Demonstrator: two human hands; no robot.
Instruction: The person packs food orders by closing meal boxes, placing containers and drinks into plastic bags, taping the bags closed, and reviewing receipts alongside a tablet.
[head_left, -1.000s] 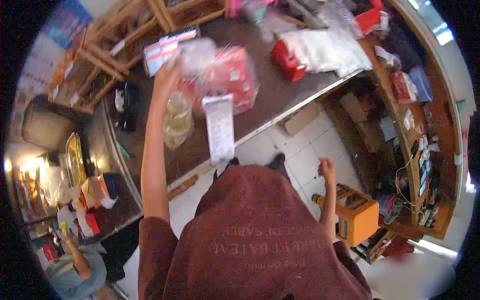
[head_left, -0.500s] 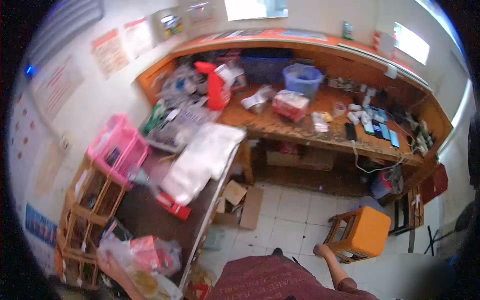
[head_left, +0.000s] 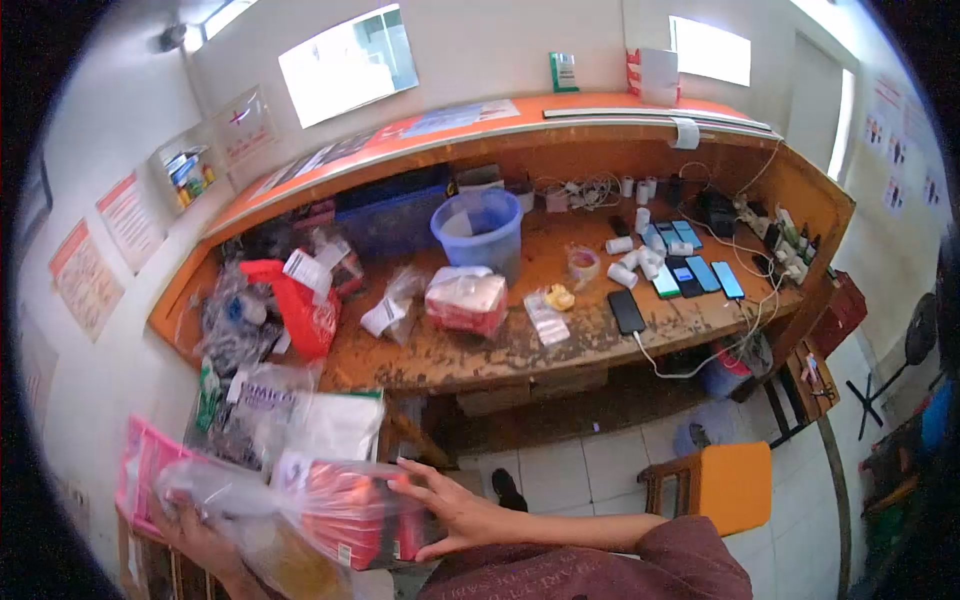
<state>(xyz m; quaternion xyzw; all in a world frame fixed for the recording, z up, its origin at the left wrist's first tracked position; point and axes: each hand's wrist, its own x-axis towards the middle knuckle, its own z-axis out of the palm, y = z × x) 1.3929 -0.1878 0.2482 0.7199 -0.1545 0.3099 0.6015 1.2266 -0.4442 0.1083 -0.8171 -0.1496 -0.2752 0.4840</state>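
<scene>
A clear plastic bag [head_left: 225, 487] with a red package [head_left: 345, 510] inside is between my two hands, low on the left above the side table. My left hand [head_left: 195, 540] is closed on the gathered side of the bag, its fingers partly hidden behind the film. My right hand [head_left: 465, 512] grips the package's right end, fingers on top and thumb below. What the package contains cannot be made out. Just behind the bag lie white plastic sheets [head_left: 335, 432], and a pink basket [head_left: 150, 465] stands at the far left.
The wooden counter [head_left: 420, 365] bears a blue bucket [head_left: 478, 230], a red-and-white bagged pack [head_left: 467, 302], several phones [head_left: 627, 313] with cables and white paper rolls [head_left: 620, 245]. A red bag [head_left: 300, 310] lies among crumpled plastic. An orange-topped stool [head_left: 735, 487] stands on the tiled floor.
The view has swung right toward the counter. My left hand has lifted the bag with the red package off the side table, and my right hand has come from beside the stool onto the package.
</scene>
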